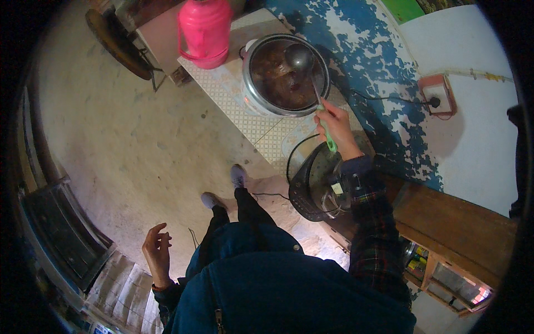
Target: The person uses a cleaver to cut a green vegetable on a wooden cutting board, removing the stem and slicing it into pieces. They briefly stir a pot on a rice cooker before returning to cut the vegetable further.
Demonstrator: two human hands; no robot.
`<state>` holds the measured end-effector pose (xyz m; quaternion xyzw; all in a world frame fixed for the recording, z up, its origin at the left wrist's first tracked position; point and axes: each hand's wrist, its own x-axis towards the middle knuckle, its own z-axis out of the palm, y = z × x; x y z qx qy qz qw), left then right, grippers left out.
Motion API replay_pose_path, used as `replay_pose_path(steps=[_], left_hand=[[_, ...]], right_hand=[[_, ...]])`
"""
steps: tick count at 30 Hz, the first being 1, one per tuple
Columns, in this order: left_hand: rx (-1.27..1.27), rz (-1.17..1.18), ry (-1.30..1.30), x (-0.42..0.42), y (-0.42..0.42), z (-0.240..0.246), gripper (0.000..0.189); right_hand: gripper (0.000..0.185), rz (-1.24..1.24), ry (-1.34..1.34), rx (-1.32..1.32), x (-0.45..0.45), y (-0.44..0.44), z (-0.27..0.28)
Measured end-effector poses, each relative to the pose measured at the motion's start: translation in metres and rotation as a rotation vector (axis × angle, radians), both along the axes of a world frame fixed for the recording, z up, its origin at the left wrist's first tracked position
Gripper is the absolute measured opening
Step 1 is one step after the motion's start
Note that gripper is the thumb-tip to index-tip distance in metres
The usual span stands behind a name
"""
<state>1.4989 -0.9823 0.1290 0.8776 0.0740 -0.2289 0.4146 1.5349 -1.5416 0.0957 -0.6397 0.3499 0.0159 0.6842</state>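
My right hand is closed around the green handle of a metal ladle. The ladle's bowl lies over the far right part of a round electric cooker, at the surface of the dark brown food inside. Its shaft crosses the cooker's metal rim nearest me. A small orange light glows on the cooker's side. Away to the left, my left hand hangs over the floor with its fingers loosely bent and apart, holding nothing.
A pink thermos flask stands left of the cooker on the patterned tabletop. Nearer me is a black induction cooker with a cable. A power cord runs to a wall socket. A wooden cabinet stands at the right.
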Motion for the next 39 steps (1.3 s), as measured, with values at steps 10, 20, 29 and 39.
replay_pose_path(steps=[10, 20, 29, 39], left_hand=[[0.027, 0.025, 0.002, -0.004, 0.0, -0.004, 0.025], [0.002, 0.074, 0.035, -0.008, -0.001, -0.006, 0.026], [0.016, 0.036, 0.027, -0.003, -0.007, -0.005, 0.026], [0.0, 0.018, 0.011, -0.004, 0.0, -0.003, 0.026]], right_hand=[[0.056, 0.4, 0.231, -0.947, 0.046, -0.046, -0.079], [0.056, 0.042, 0.305, -0.167, 0.07, -0.014, -0.052], [0.015, 0.046, 0.173, 0.349, 0.077, 0.01, -0.033], [0.014, -0.224, -0.037, 0.865, 0.016, 0.007, -0.032]])
